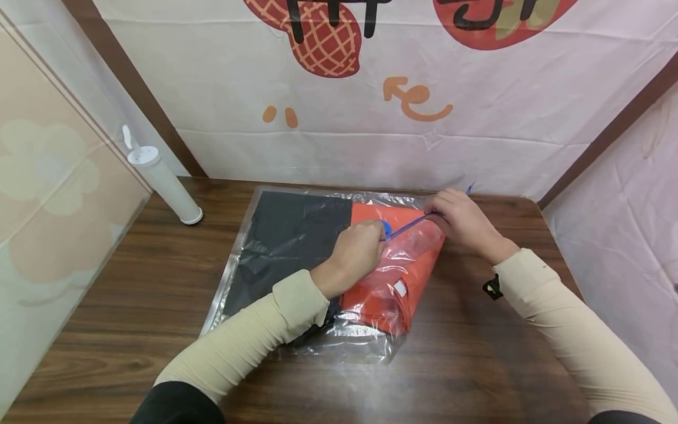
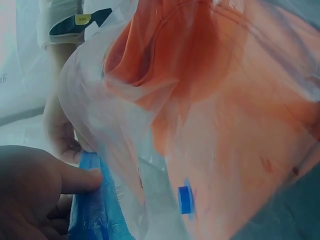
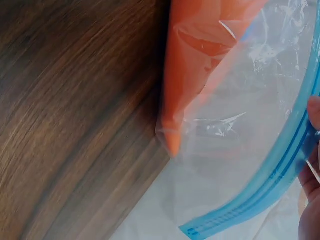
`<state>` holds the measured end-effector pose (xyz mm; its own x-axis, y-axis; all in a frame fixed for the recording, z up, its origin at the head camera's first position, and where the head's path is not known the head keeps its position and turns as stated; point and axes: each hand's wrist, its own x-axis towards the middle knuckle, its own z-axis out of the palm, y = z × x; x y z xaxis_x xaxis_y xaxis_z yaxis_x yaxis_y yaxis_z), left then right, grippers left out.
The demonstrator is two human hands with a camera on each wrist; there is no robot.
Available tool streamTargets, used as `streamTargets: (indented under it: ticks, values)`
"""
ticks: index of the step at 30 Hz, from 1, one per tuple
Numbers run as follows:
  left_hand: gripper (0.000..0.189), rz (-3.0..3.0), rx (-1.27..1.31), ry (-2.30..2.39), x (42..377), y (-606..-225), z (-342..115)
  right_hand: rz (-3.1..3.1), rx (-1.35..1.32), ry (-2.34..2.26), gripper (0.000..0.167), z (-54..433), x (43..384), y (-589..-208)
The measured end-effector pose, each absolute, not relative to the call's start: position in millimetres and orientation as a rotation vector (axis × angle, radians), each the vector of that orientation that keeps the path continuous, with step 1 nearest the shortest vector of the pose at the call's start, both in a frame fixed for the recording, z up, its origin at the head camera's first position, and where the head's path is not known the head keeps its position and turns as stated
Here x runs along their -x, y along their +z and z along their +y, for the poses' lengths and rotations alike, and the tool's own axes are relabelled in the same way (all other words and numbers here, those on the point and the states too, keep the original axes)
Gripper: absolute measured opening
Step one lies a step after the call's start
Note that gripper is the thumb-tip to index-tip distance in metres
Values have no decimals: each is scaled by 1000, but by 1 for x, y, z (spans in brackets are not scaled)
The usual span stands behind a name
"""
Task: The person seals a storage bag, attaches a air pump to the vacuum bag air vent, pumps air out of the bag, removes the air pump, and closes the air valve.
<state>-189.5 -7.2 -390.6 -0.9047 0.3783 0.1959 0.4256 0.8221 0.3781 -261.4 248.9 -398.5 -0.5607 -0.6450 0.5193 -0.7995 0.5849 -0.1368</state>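
Note:
A clear plastic zip bag point(image 1: 365, 344) lies on the table with folded orange cloth point(image 1: 418, 271) and dark cloth point(image 1: 296, 229) inside. Its blue zip strip point(image 1: 410, 225) is raised and stretched between both hands. My left hand point(image 1: 357, 250) pinches the strip near the bag's middle, thumb on top in the left wrist view. Farther right, my right hand point(image 1: 459, 221) pinches the strip close to its end; the right wrist view shows the strip point(image 3: 260, 192) curving away past the fingers. A small blue piece point(image 2: 185, 200) shows on the clear plastic in the left wrist view.
A white cylindrical pump point(image 1: 166, 182) with a handle stands at the table's back left, against the side wall. Behind the bag hangs a printed cloth backdrop point(image 1: 344, 153). The brown wooden table point(image 1: 132, 306) ends close behind the bag.

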Motion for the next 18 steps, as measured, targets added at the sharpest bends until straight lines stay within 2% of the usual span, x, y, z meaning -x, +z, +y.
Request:
streamTargets:
  ticks: [18]
  values:
    - [12,-2884,652,-626,187,-392,-7,-2399,-1130,367,12,244,259,-407]
